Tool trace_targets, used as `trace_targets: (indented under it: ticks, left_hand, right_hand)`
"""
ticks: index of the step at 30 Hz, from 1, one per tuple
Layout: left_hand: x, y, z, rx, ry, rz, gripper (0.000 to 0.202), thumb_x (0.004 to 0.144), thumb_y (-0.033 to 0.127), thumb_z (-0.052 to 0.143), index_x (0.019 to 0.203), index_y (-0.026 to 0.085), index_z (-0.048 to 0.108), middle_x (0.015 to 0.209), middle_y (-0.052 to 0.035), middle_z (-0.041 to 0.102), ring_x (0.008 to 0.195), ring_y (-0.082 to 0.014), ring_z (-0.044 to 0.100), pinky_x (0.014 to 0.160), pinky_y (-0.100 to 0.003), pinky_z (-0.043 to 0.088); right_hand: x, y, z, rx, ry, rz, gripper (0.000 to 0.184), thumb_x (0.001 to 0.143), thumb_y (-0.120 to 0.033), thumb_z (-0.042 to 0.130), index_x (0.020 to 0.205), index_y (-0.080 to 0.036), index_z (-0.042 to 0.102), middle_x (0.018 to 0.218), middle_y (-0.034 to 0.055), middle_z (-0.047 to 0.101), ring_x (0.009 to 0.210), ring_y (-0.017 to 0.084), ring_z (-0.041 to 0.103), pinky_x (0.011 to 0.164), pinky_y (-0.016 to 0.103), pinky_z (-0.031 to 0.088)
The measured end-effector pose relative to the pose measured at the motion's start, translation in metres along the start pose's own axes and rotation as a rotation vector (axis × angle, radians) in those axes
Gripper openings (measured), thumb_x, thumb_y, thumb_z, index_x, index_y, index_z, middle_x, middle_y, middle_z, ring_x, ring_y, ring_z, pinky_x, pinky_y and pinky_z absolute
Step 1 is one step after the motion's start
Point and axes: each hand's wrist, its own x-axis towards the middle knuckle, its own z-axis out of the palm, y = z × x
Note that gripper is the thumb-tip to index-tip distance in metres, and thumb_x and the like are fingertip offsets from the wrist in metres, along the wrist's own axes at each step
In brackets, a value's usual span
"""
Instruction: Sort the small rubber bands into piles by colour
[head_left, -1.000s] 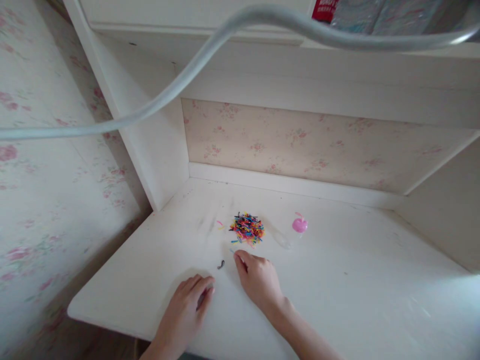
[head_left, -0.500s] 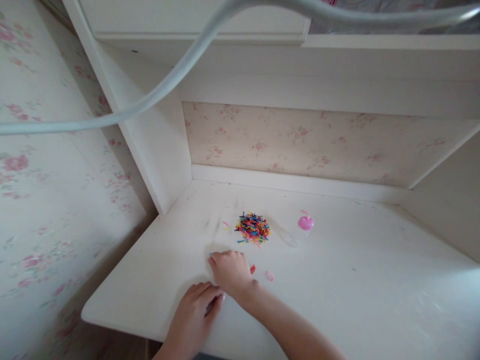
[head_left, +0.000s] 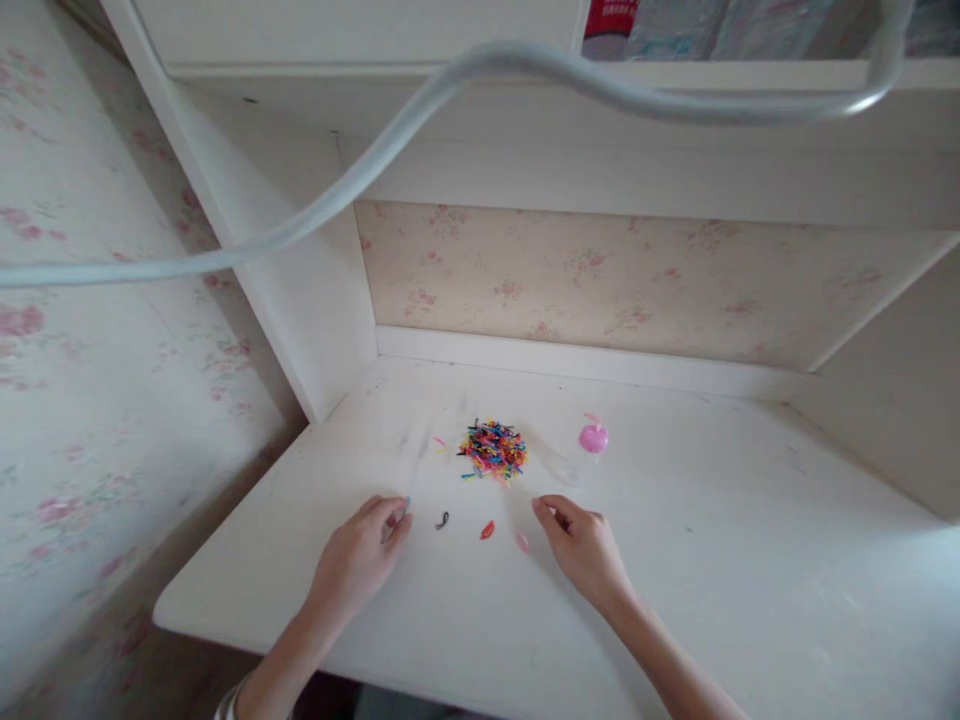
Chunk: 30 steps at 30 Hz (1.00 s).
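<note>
A heap of small multicoloured rubber bands (head_left: 495,450) lies on the white desk, beyond both hands. My left hand (head_left: 360,555) is on the left, thumb and fingers curled together, with a bit of a blue rubber band (head_left: 409,502) showing at the fingertips. To the right, my right hand (head_left: 589,550) is closed in a pinch over the desk; whatever is between its fingertips is too small to make out. Between the hands lie a black rubber band (head_left: 442,520), a red rubber band bundle (head_left: 487,530) and a pale pink rubber band (head_left: 523,542).
A clear container (head_left: 564,468) lies beside the heap, near a pink apple-shaped lid (head_left: 593,438). A stray pink and yellow band (head_left: 439,443) sits left of the heap. A pale cable (head_left: 360,170) crosses the upper view. The desk (head_left: 750,560) has a shelf above.
My hands have moved apart, the right one going right and the left one slightly up and left. The black rubber band between them has come into view.
</note>
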Motion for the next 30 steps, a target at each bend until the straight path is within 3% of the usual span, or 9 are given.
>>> trace_targets:
  ticks: [5, 10, 14, 17, 22, 26, 30]
  left_hand:
    - [0.016, -0.004, 0.003, 0.151, -0.036, 0.003, 0.027, 0.089, 0.035, 0.046, 0.109, 0.027, 0.062, 0.11, -0.0012, 0.063, 0.088, -0.0155, 0.064, 0.079, -0.026, 0.045]
    - [0.018, -0.004, 0.007, 0.168, -0.061, 0.023, 0.027, 0.091, 0.033, 0.04, 0.102, 0.027, 0.065, 0.105, 0.0, 0.064, 0.085, -0.0147, 0.064, 0.077, -0.026, 0.045]
    - [0.018, -0.005, 0.006, 0.141, -0.059, 0.032, 0.028, 0.091, 0.033, 0.04, 0.103, 0.026, 0.065, 0.105, -0.0002, 0.064, 0.088, -0.0151, 0.064, 0.078, -0.026, 0.046]
    - [0.016, -0.005, 0.005, 0.138, -0.05, 0.038, 0.029, 0.091, 0.034, 0.039, 0.105, 0.025, 0.063, 0.106, -0.0008, 0.063, 0.088, -0.0157, 0.064, 0.078, -0.026, 0.047]
    - [0.017, 0.007, 0.0, 0.168, 0.022, 0.058, 0.03, 0.091, 0.036, 0.038, 0.102, 0.025, 0.064, 0.102, -0.0016, 0.064, 0.079, -0.0149, 0.065, 0.074, -0.026, 0.048]
    - [0.016, 0.018, -0.008, 0.108, 0.07, 0.095, 0.03, 0.091, 0.039, 0.04, 0.094, 0.026, 0.066, 0.092, 0.0001, 0.067, 0.075, -0.0137, 0.065, 0.069, -0.023, 0.048]
    - [0.004, 0.009, -0.007, -0.017, 0.11, 0.041, 0.032, 0.09, 0.044, 0.043, 0.094, 0.025, 0.068, 0.085, 0.0007, 0.069, 0.066, -0.0126, 0.063, 0.064, -0.022, 0.049]
  right_hand:
    - [-0.008, 0.024, -0.005, -0.023, -0.063, 0.027, 0.041, 0.09, -0.05, 0.039, 0.09, -0.025, 0.07, 0.058, -0.0014, 0.061, 0.055, 0.014, 0.057, 0.054, 0.023, 0.036]
    - [-0.019, 0.011, -0.006, -0.188, -0.139, -0.132, 0.032, 0.087, -0.051, 0.046, 0.099, -0.031, 0.068, 0.068, -0.0025, 0.066, 0.059, 0.014, 0.058, 0.056, 0.023, 0.035]
    - [-0.021, 0.002, -0.006, -0.271, -0.153, -0.244, 0.028, 0.09, -0.044, 0.044, 0.092, -0.031, 0.068, 0.072, -0.0022, 0.069, 0.065, 0.014, 0.06, 0.061, 0.023, 0.035]
    - [-0.021, 0.003, -0.005, -0.304, -0.168, -0.242, 0.033, 0.094, -0.038, 0.039, 0.082, -0.028, 0.068, 0.072, -0.0015, 0.07, 0.066, 0.014, 0.061, 0.061, 0.024, 0.035]
    - [-0.019, 0.009, -0.001, -0.296, -0.138, -0.173, 0.032, 0.094, -0.034, 0.039, 0.082, -0.028, 0.068, 0.075, -0.0008, 0.071, 0.066, 0.014, 0.062, 0.06, 0.023, 0.034]
    - [-0.019, 0.01, 0.0, -0.259, -0.136, -0.17, 0.036, 0.094, -0.04, 0.038, 0.08, -0.028, 0.069, 0.071, -0.0009, 0.07, 0.065, 0.015, 0.062, 0.059, 0.023, 0.035]
    - [-0.019, 0.016, 0.0, -0.104, -0.098, -0.092, 0.038, 0.092, -0.048, 0.039, 0.083, -0.028, 0.07, 0.061, -0.0013, 0.065, 0.057, 0.014, 0.058, 0.056, 0.022, 0.036]
